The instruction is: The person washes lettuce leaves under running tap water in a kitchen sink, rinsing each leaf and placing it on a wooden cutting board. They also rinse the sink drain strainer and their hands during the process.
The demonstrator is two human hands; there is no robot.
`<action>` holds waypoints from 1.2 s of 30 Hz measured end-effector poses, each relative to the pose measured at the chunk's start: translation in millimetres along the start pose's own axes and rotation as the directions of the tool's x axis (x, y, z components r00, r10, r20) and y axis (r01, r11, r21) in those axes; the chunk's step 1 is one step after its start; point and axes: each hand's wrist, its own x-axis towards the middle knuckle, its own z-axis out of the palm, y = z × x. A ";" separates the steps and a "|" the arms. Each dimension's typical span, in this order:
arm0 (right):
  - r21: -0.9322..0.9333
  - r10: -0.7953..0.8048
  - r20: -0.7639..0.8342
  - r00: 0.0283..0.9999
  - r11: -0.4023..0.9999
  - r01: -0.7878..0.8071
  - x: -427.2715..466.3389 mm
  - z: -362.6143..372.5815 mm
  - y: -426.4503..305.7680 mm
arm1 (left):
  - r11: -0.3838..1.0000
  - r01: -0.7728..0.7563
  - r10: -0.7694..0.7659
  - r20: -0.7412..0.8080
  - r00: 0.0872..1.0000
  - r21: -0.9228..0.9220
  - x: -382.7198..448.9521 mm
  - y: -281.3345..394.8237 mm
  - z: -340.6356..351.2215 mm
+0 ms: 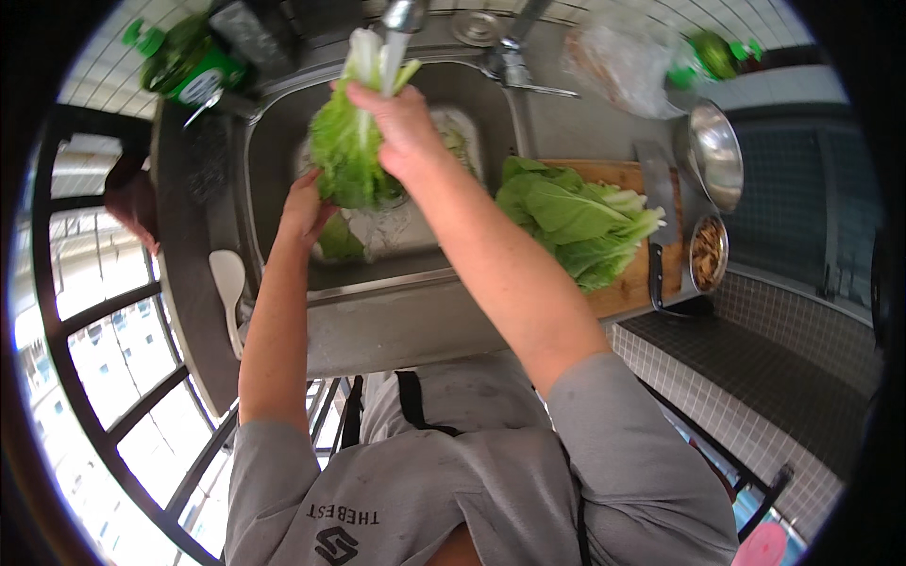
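Observation:
Over the metal sink (276, 127) I hold a green leaf vegetable (347, 148), its pale stem end up by the faucet (405, 14). Water runs from the faucet onto the stem. My right hand (400, 127) grips it near the stem. At the leafy lower edge is my left hand (308, 205), its fingers partly hidden behind the leaf. A loose green leaf piece (341, 239) lies in the sink below. More leafy greens (573, 219) are heaped on the wooden cutting board (626, 286) to the right.
A kitchen knife (657, 269) lies along the board's right side. Beyond it stand a metal bowl (716, 156) and a smaller bowl of brown food pieces (708, 255). A white rice paddle (230, 290) rests left of the sink, and a green pump bottle (191, 71) stands at the back left.

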 end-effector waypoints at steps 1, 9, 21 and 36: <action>0.020 -0.017 -0.009 1.000 1.000 0.017 -3.8 1.4 -2.7 | 0.998 0.010 -0.010 0.002 1.000 -0.059 0.3 -0.3 1.5; 0.049 -0.217 -0.212 0.953 0.971 0.232 -108.2 -40.8 -108.1 | 0.969 0.027 -0.022 -0.023 0.999 0.245 26.3 -27.8 -20.5; -0.629 -0.694 -0.552 0.462 0.710 0.317 -200.2 -156.3 -124.6 | 0.393 0.236 0.310 -0.370 0.876 0.889 135.0 -142.1 -117.6; -0.772 -0.808 -0.465 0.361 0.570 0.281 -214.3 -166.5 -116.2 | 0.453 0.479 0.072 -0.566 0.821 0.752 101.0 -110.1 -61.1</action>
